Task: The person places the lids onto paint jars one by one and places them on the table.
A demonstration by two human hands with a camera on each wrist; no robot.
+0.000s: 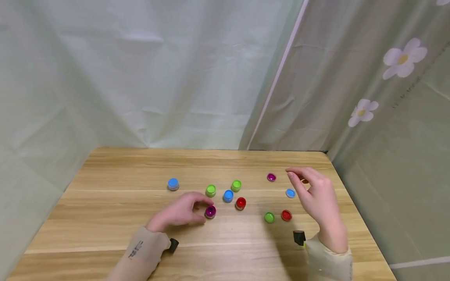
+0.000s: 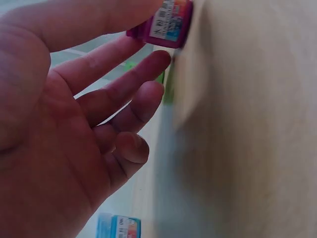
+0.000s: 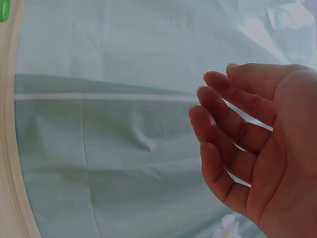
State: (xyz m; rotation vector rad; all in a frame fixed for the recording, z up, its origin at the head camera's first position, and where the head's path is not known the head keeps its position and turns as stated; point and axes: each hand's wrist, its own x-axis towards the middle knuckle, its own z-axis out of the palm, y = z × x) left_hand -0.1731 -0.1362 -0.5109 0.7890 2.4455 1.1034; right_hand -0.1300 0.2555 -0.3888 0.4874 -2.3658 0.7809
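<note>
A small purple paint jar (image 1: 210,212) stands near the middle of the wooden table. My left hand (image 1: 184,210) has its thumb and index finger around it, and the left wrist view shows the labelled jar (image 2: 171,25) at the fingertips, partly covered by the thumb. The other left fingers are loosely bent. Raised above the table's right side, my right hand (image 1: 314,191) has loosely curved fingers with nothing visible between them. Near it lie a purple lid (image 1: 271,177), a blue lid (image 1: 290,193), a red lid (image 1: 286,215) and a green lid (image 1: 269,217).
Around the purple jar stand a green jar (image 1: 211,190), another green jar (image 1: 236,185), a blue jar (image 1: 228,196) and a red jar (image 1: 240,203). Farther left is another blue jar (image 1: 173,184). Pale curtains (image 1: 175,78) hang behind and beside the table (image 1: 123,164).
</note>
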